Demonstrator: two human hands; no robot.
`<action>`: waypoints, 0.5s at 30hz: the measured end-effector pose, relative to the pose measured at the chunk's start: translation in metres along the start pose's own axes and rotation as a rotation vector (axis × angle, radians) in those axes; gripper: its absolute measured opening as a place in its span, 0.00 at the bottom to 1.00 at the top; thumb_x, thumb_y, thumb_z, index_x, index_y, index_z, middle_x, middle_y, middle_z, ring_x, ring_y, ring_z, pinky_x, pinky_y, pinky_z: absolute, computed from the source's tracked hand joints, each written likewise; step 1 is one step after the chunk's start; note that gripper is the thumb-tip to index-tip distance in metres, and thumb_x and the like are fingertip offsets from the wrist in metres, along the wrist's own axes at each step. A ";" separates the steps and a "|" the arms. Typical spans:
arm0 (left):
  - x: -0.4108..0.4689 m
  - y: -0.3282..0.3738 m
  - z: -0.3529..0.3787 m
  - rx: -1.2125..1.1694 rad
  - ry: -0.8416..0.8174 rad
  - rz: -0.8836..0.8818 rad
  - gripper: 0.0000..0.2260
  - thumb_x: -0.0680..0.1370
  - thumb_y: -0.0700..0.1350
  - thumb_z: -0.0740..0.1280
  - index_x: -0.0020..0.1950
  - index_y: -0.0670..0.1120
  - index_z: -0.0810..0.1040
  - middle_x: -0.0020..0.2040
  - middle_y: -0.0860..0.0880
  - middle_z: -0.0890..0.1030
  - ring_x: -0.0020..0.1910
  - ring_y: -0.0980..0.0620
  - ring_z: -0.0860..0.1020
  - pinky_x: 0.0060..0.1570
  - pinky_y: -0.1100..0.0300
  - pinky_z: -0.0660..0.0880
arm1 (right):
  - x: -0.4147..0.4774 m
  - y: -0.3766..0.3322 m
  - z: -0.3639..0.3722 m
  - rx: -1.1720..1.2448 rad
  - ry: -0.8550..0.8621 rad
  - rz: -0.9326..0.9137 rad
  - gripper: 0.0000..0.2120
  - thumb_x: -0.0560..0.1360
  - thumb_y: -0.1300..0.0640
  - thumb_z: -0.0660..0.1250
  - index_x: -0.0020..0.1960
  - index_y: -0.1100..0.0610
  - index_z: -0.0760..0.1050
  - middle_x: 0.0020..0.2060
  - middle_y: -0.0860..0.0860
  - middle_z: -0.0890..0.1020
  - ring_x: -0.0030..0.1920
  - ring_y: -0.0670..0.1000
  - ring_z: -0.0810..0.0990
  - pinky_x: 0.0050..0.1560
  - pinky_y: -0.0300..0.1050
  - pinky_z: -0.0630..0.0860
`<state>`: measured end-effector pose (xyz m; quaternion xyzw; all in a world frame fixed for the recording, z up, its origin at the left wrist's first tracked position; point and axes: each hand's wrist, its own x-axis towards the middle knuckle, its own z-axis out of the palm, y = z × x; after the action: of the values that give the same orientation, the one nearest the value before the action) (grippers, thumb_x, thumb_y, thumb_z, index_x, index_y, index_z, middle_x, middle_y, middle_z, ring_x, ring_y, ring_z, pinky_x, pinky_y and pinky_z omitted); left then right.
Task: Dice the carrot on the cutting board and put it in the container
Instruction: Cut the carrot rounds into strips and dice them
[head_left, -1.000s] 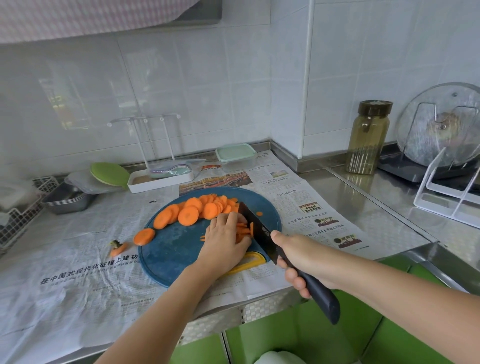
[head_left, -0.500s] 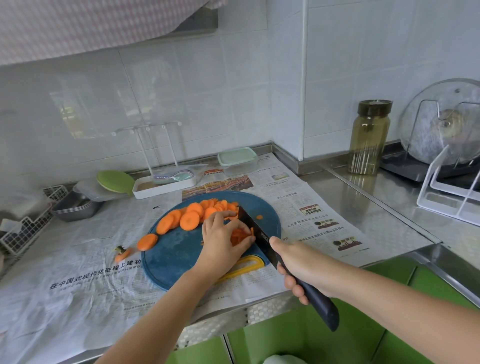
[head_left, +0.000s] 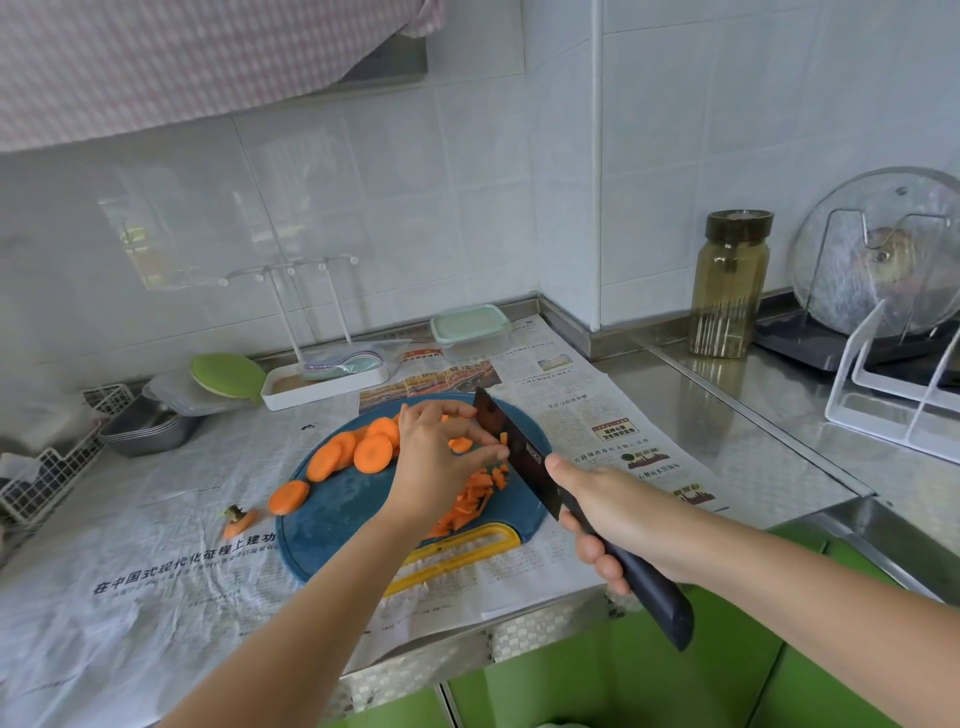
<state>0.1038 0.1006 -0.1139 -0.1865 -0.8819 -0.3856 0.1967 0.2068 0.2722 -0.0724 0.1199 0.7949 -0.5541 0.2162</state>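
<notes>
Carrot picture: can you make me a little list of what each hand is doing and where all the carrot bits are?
Left hand: fingers reach to the flat of the knife blade; cannot tell if they pinch a piece
Right hand: grips the knife handle, blade over the right side of the cutting board
Round slices: on the board's far left part
Strips: piled on the board below the left hand
Carrot end: on the newspaper, left of the board
Container: lid on, behind the board
</notes>
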 end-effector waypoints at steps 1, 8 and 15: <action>0.002 0.001 -0.002 0.003 -0.020 -0.004 0.05 0.67 0.50 0.76 0.36 0.57 0.81 0.53 0.57 0.74 0.58 0.56 0.63 0.61 0.54 0.59 | 0.000 -0.001 -0.001 -0.001 -0.003 -0.011 0.26 0.81 0.37 0.50 0.37 0.57 0.66 0.21 0.50 0.69 0.18 0.48 0.66 0.21 0.36 0.65; 0.006 0.006 -0.004 0.069 -0.053 0.037 0.06 0.69 0.44 0.73 0.36 0.53 0.78 0.52 0.54 0.72 0.59 0.52 0.63 0.63 0.50 0.63 | -0.001 -0.005 0.001 0.006 -0.014 -0.035 0.27 0.81 0.37 0.50 0.37 0.57 0.66 0.21 0.50 0.69 0.19 0.49 0.66 0.22 0.37 0.66; 0.010 0.005 -0.031 0.750 -0.370 0.114 0.08 0.73 0.54 0.66 0.45 0.54 0.82 0.63 0.54 0.70 0.70 0.48 0.57 0.71 0.38 0.37 | 0.003 0.003 0.000 -0.008 0.036 -0.006 0.26 0.82 0.37 0.51 0.39 0.57 0.66 0.22 0.50 0.69 0.18 0.48 0.66 0.21 0.36 0.66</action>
<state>0.1044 0.0820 -0.0867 -0.2164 -0.9699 0.0135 0.1103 0.2054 0.2727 -0.0761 0.1266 0.8011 -0.5495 0.2005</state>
